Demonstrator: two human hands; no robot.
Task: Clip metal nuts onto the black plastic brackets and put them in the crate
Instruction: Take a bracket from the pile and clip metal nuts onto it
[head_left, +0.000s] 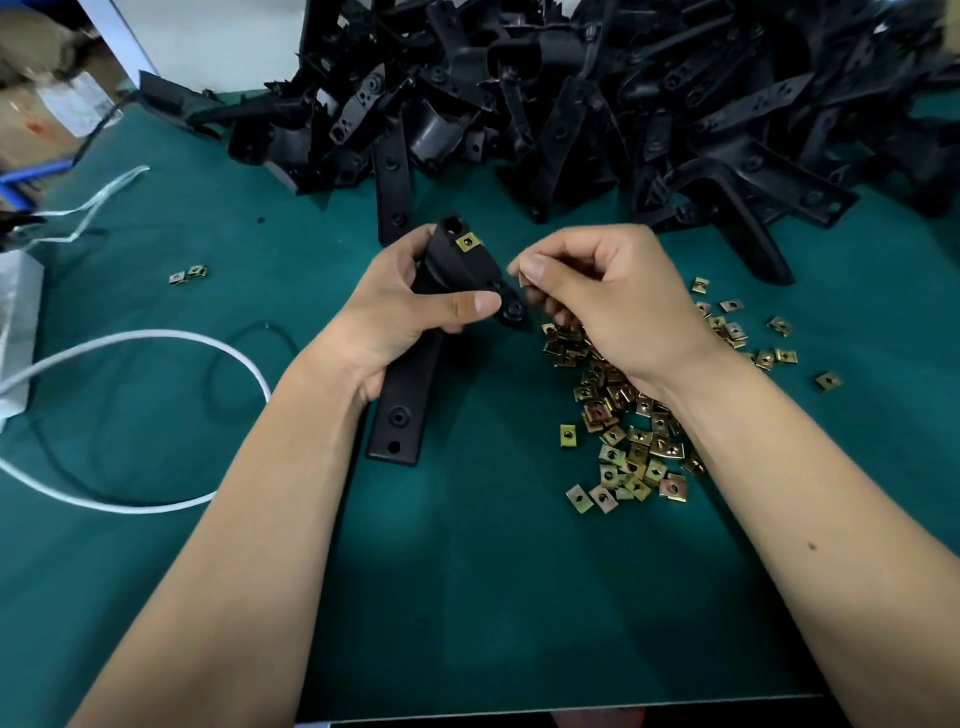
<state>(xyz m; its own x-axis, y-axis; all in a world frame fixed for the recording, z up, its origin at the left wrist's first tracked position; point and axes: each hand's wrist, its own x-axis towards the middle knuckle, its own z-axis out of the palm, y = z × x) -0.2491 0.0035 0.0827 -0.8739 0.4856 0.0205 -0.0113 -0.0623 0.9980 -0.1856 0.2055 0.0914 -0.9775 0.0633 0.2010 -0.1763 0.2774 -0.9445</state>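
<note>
While left hand (410, 306) grips bracket (457, 291): one nut (467, 242) clipped
Right hand (597, 301): pinching second nut (523, 280)
Left: pile (597, 93), crate unseen

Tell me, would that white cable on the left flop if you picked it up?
Probably. The white cable lies in a loose loop on the green mat, so it likely bends easily and would droop. It looks thin, so probably light. Round and smooth, it might slide when pushed.
</note>
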